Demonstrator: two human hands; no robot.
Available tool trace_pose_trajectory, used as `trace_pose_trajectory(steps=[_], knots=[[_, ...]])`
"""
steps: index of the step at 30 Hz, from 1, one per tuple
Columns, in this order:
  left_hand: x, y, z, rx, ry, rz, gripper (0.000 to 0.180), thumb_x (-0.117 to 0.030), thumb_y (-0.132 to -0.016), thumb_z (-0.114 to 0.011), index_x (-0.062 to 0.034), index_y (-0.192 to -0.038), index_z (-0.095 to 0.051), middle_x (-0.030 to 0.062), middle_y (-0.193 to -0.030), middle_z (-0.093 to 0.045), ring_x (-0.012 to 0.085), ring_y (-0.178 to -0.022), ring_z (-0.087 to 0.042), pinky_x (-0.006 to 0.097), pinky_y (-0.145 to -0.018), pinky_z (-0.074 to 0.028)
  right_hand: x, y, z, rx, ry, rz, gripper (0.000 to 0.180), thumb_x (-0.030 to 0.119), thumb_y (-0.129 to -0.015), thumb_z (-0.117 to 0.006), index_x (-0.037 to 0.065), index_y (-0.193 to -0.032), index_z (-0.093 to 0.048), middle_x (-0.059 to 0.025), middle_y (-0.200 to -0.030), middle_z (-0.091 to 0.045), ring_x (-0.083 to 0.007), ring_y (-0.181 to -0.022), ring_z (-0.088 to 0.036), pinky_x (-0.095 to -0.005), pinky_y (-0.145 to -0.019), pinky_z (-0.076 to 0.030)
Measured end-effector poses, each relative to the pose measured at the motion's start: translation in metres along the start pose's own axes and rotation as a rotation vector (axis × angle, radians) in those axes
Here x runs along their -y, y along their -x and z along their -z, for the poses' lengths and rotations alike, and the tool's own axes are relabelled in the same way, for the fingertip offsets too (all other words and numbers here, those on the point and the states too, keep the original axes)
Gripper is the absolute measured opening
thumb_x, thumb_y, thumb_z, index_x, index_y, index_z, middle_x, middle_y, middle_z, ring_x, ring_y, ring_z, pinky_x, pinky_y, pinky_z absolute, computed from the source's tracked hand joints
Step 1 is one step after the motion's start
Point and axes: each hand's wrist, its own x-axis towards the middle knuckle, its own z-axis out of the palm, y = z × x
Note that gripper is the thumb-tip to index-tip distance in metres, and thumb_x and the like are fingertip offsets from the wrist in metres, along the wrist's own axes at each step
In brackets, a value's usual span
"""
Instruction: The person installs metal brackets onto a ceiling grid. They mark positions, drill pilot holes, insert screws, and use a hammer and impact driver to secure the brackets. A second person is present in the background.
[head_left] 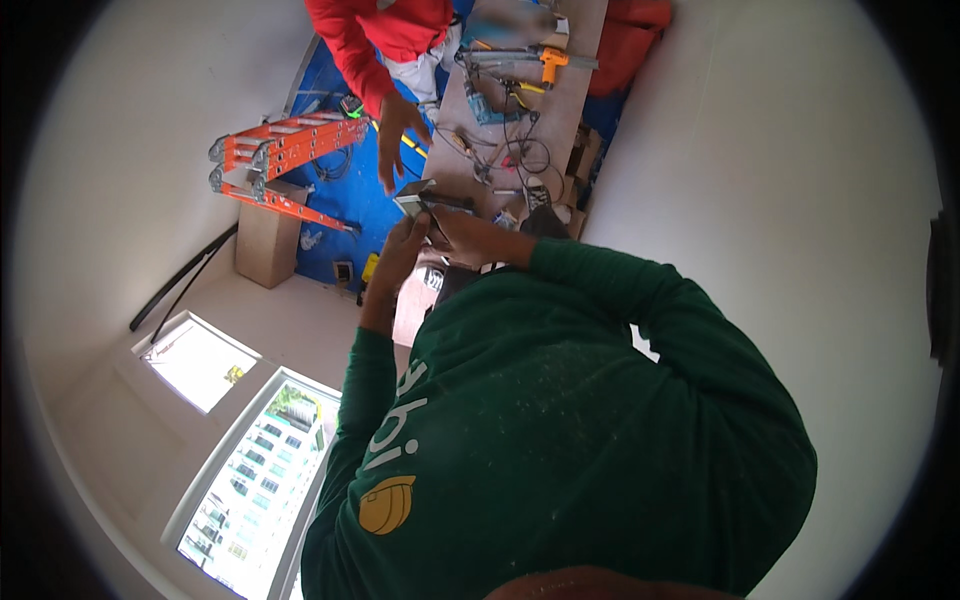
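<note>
In front of my body, both hands meet at a small grey metal piece (410, 197), bent like a short channel or bracket. My left hand (402, 245) is closed round its lower end. My right hand (460, 235) is closed against its right side; its fingertips are partly hidden. A co-worker's hand (393, 140), coming from a red sleeve, stretches down just beyond the metal piece, apart from it. Behind my right hand, a dark elongated item (447, 203) lies on the long board (478, 150).
Cables, a blue power drill (487, 107) and an orange tool (553, 66) crowd the board. One black-and-white shoe (538, 192) rests on it. Leftward are an orange ladder (290, 142), a cardboard box (267, 243) and blue floor covering (325, 200). A wall (770, 220) rises at right.
</note>
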Motion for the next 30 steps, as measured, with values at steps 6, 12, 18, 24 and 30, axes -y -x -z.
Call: trace_pose_trajectory(steps=[6, 12, 18, 24, 30], knots=[[0.091, 0.046, -0.007, -0.332, 0.417, 0.16, 0.043, -0.04, -0.115, -0.045, 0.0002, -0.117, -0.06, 0.0134, -0.103, -0.066, 0.0309, -0.098, -0.077, 0.042, -0.083, -0.065, -0.129, 0.017, 0.016, 0.589, 0.31, -0.307, 0.074, 0.059, -0.089, -0.072, -0.008, -0.12, -0.071, -0.0328, -0.119, -0.072, -0.0438, -0.105, -0.073, -0.0525, -0.091, -0.055], [0.129, 0.087, 0.025, -0.651, 0.666, 0.252, 0.03, -0.032, -0.112, -0.054, -0.0031, -0.115, -0.06, 0.0085, -0.096, -0.063, 0.0181, -0.073, -0.064, 0.034, -0.068, -0.059, -0.259, 0.08, 0.04, 0.099, 0.502, -0.579, 0.043, 0.034, -0.087, -0.071, -0.007, -0.101, -0.076, -0.0314, -0.108, -0.074, -0.0461, -0.101, -0.073, -0.0537, -0.089, -0.057], [0.199, 0.116, 0.004, -0.734, -0.031, 0.335, 0.034, -0.02, -0.101, -0.068, 0.0005, -0.127, -0.063, 0.0124, -0.1, -0.067, 0.0249, -0.084, -0.065, 0.043, -0.078, -0.053, -0.299, 0.058, 0.024, -0.006, 0.4, -0.548, 0.032, 0.029, -0.087, -0.072, -0.001, -0.097, -0.079, -0.0279, -0.102, -0.075, -0.0455, -0.098, -0.073, -0.0546, -0.089, -0.058], [0.317, 0.117, -0.077, -0.707, -0.655, 0.355, 0.03, -0.025, -0.095, -0.071, -0.0033, -0.115, -0.067, 0.0189, -0.102, -0.066, 0.0434, -0.105, -0.061, 0.057, -0.092, -0.046, -0.459, -0.036, -0.029, -0.129, 0.547, -0.583, 0.018, 0.022, -0.092, -0.069, 0.004, -0.094, -0.071, -0.0222, -0.097, -0.074, -0.0435, -0.1, -0.071, -0.0542, -0.088, -0.057], [0.352, 0.098, -0.062, -0.704, -0.718, 0.433, 0.03, -0.014, -0.083, -0.067, -0.0047, -0.112, -0.066, 0.0175, -0.098, -0.063, 0.0397, -0.1, -0.059, 0.053, -0.095, -0.045, -0.648, -0.116, -0.087, 0.009, 0.852, -0.499, 0.018, 0.02, -0.095, -0.064, 0.004, -0.097, -0.071, -0.0208, -0.097, -0.074, -0.0426, -0.096, -0.072, -0.0559, -0.085, -0.058]])
